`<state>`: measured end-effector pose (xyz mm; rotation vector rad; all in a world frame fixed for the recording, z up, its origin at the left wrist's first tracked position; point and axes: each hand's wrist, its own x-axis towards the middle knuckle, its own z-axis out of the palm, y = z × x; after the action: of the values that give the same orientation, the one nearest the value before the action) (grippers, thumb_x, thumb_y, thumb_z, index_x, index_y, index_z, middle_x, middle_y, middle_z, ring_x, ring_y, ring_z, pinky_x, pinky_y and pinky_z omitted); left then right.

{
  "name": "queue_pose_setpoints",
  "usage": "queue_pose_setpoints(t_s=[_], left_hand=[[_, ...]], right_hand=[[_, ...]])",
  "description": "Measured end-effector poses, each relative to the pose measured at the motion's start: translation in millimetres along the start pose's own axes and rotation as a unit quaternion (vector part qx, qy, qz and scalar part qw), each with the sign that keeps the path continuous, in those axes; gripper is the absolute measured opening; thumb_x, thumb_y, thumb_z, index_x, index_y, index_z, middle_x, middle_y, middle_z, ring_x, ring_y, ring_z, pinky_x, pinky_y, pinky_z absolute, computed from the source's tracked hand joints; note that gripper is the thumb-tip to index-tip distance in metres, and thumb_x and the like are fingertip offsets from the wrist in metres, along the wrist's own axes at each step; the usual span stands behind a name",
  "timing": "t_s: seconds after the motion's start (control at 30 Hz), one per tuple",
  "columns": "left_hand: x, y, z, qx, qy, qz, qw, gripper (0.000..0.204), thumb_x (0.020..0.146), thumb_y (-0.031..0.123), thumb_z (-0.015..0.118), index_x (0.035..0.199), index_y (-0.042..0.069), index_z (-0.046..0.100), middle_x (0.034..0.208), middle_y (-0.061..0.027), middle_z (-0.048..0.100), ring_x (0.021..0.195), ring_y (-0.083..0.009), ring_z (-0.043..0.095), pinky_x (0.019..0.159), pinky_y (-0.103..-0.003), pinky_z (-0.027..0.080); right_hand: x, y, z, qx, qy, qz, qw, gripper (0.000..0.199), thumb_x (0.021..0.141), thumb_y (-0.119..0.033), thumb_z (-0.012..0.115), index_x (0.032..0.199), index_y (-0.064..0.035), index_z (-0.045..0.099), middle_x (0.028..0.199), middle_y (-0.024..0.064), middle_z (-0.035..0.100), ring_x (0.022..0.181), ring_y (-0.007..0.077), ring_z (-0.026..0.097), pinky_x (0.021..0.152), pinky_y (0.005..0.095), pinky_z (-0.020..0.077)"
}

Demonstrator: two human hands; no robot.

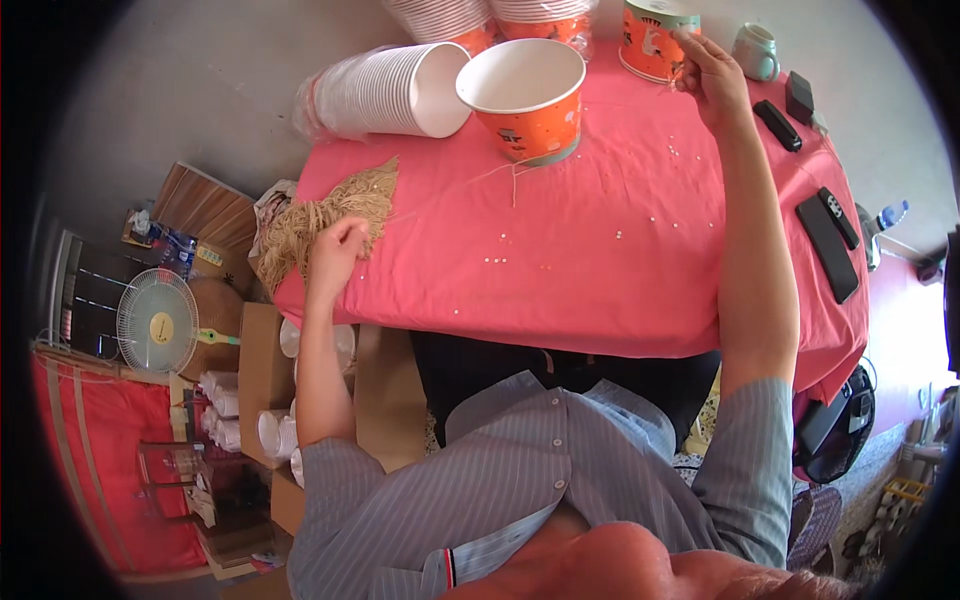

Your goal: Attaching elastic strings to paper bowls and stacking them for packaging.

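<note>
My left hand [337, 250] rests on a bundle of tan string pieces [330, 215] at the left edge of the pink-covered table [600, 260], fingers curled around some strands. My right hand [708, 75] is raised at the far right of the table, pinching a thin thread beside an orange patterned cup [650, 40]. A large orange paper bucket [528, 95] with a white inside stands upright in the middle far part. A thin string [515, 178] trails from it across the cloth. Small white beads [560, 250] are scattered on the cloth.
A stack of white cups [385, 92] lies on its side at the far left, more stacks behind. A pale mug [757, 50], remotes and a phone [826, 245] lie at right. Cardboard boxes [262, 370], a fan [157, 320] and shelves stand on the floor left.
</note>
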<state>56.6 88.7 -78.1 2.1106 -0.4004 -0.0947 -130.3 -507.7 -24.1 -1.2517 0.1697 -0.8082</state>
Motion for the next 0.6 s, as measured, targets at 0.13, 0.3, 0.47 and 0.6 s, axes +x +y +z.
queue_pose_setpoints(t_s=[0.13, 0.3, 0.47, 0.6], left_hand=[[-19, 90, 36, 0.320, -0.046, 0.150, 0.934, 0.031, 0.104, 0.016, 0.070, 0.131, 0.002, 0.073, 0.116, -0.0183, 0.077, 0.104, -0.0335, 0.075, 0.092, -0.040, 0.058], [8, 143, 81, 0.262, 0.042, 0.407, 0.874, 0.033, 0.103, 0.014, 0.070, 0.136, 0.008, 0.072, 0.143, -0.0162, 0.067, 0.129, -0.0377, 0.066, 0.109, -0.046, 0.053], [77, 179, 113, 0.337, 0.057, 0.490, 0.802, 0.040, 0.101, 0.010, 0.071, 0.141, 0.016, 0.071, 0.157, -0.0133, 0.058, 0.145, -0.0370, 0.055, 0.117, -0.048, 0.048], [102, 192, 122, 0.400, 0.036, 0.524, 0.751, 0.031, 0.099, 0.011, 0.073, 0.129, 0.014, 0.077, 0.157, -0.0127, 0.059, 0.148, -0.0348, 0.052, 0.121, -0.046, 0.045]], right_hand=[[-3, 12, 5, -0.091, 0.035, -0.011, 0.995, 0.029, 0.101, -0.028, 0.082, 0.113, -0.0017, 0.082, 0.070, -0.0040, 0.057, 0.056, 0.0052, 0.052, 0.054, 0.0241, 0.0456], [-9, 14, 24, -0.167, 0.043, -0.040, 0.984, 0.026, 0.101, -0.028, 0.080, 0.112, -0.0042, 0.083, 0.071, -0.0039, 0.062, 0.055, 0.0037, 0.052, 0.055, 0.0241, 0.0454], [-11, 23, 28, -0.190, 0.035, -0.065, 0.979, 0.028, 0.103, -0.030, 0.077, 0.111, -0.0043, 0.083, 0.074, -0.0046, 0.066, 0.056, 0.0028, 0.052, 0.055, 0.0241, 0.0451], [-16, 21, 34, -0.185, 0.046, -0.054, 0.980, 0.028, 0.102, -0.031, 0.078, 0.110, -0.0044, 0.083, 0.075, -0.0052, 0.067, 0.057, 0.0031, 0.052, 0.055, 0.0253, 0.0463]])
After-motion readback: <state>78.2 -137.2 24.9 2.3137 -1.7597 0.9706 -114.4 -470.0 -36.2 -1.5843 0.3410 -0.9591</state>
